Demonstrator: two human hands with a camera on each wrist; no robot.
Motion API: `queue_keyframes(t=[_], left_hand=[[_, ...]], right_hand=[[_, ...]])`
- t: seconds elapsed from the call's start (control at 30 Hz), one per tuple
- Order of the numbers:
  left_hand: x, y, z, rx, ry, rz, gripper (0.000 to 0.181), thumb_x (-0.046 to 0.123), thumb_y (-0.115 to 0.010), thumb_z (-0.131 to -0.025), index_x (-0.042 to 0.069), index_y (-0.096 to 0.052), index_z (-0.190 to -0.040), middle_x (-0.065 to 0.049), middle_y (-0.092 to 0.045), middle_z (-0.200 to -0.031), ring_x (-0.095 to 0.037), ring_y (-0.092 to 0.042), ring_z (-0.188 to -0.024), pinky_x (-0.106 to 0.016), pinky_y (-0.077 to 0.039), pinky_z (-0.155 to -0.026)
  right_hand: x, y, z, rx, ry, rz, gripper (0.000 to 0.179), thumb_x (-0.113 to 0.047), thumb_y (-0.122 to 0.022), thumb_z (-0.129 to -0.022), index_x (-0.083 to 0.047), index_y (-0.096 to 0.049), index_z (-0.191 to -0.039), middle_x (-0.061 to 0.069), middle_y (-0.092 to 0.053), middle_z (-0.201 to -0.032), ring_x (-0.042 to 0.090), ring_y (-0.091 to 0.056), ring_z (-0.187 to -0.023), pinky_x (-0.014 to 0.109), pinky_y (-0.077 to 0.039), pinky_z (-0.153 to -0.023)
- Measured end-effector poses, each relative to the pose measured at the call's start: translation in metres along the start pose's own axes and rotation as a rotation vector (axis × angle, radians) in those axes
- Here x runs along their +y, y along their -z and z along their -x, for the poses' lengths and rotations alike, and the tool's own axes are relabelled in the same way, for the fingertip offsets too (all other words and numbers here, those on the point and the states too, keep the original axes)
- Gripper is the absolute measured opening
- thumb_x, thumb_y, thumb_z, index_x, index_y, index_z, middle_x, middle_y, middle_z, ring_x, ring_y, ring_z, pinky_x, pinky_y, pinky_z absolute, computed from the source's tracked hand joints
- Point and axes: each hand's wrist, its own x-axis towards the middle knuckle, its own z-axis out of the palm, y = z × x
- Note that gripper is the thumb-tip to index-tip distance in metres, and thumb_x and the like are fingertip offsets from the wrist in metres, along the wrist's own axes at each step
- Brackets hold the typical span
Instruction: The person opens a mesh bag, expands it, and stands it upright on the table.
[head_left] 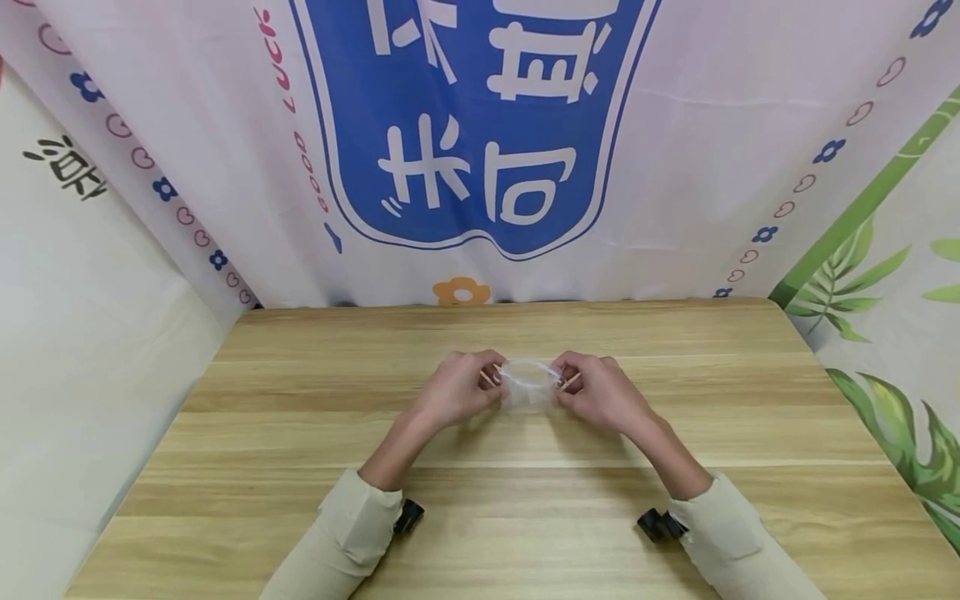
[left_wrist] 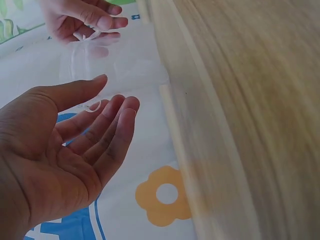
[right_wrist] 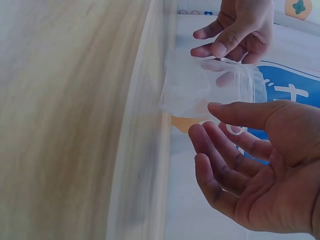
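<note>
A small sheer white mesh drawstring bag [head_left: 528,397] is held just above the wooden table, between both hands. On its left side, my left hand [head_left: 462,388] holds the drawstring between thumb and fingers. My right hand [head_left: 602,392] does the same on the opposite side. The left wrist view shows a thin white cord loop [left_wrist: 94,106] at the left fingers, close to the thumb. Another cord loop [right_wrist: 235,130] hangs by the right index finger in the right wrist view. Through the mesh [right_wrist: 187,82] the background shows faintly; no contents can be made out.
The wood-grain table [head_left: 480,525] spreads under both arms. A white curtain [head_left: 675,167] with a blue sign print hangs along its far edge. Leaf-patterned cloth [head_left: 892,400] lines the right side. Small dark devices [head_left: 660,525] sit at the sleeve cuffs.
</note>
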Motion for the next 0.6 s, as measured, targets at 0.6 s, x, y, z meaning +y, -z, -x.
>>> queue_keyframes(t=[0.6], left_hand=[[0.0041, -0.0002, 0.0009, 0.053, 0.012, 0.029, 0.009, 0.008, -0.081, -0.095, 0.005, -0.078, -0.103, -0.009, -0.082, -0.099, -0.018, -0.079, -0.089, -0.024, -0.064, -0.074]], right_hand=[[-0.0003, -0.0019, 0.0005, 0.048, 0.012, -0.022, 0.005, -0.006, -0.080, -0.094, -0.009, -0.076, -0.095, 0.005, -0.081, -0.091, 0.016, -0.078, -0.081, 0.035, -0.066, -0.075]])
